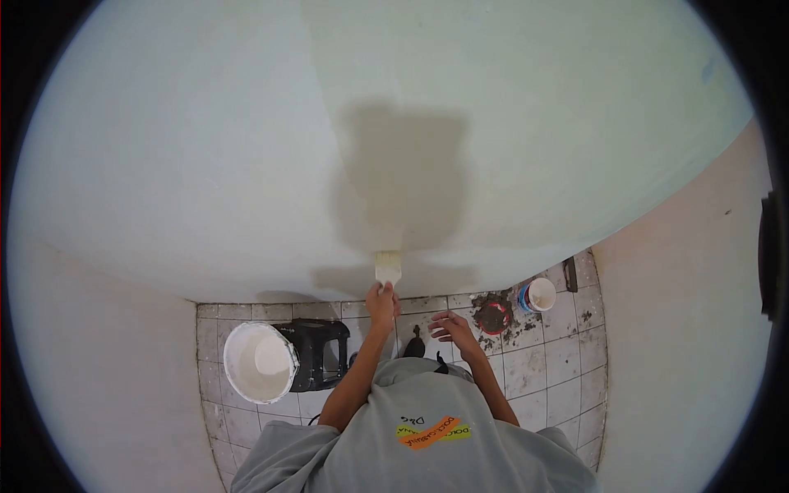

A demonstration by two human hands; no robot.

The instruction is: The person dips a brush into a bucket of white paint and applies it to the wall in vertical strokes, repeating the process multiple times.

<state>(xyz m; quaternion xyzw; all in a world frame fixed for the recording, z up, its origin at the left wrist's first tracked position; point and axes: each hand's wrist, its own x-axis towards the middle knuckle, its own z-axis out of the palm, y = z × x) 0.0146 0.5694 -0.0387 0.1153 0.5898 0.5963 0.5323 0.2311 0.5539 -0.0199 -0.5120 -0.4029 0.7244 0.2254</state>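
Note:
My left hand [382,307] grips the handle of a flat paintbrush [388,266], its bristles up against the lower part of the wall [222,164]. The wall looks whiter on the left and faintly green on the right, with a visible border between. Lower and to the right, my right hand [452,329] hangs in front of my body, fingers apart and holding nothing. A large white bucket [237,349] with pale paint in it stands to my left.
A black stool-like object [316,353] sits beside the bucket. To the right are a dirty red-rimmed container [494,319] amid dark debris, a small paint tub [541,294] and a dark narrow object [570,275]. Side walls [682,320] flank the tiled floor [526,370].

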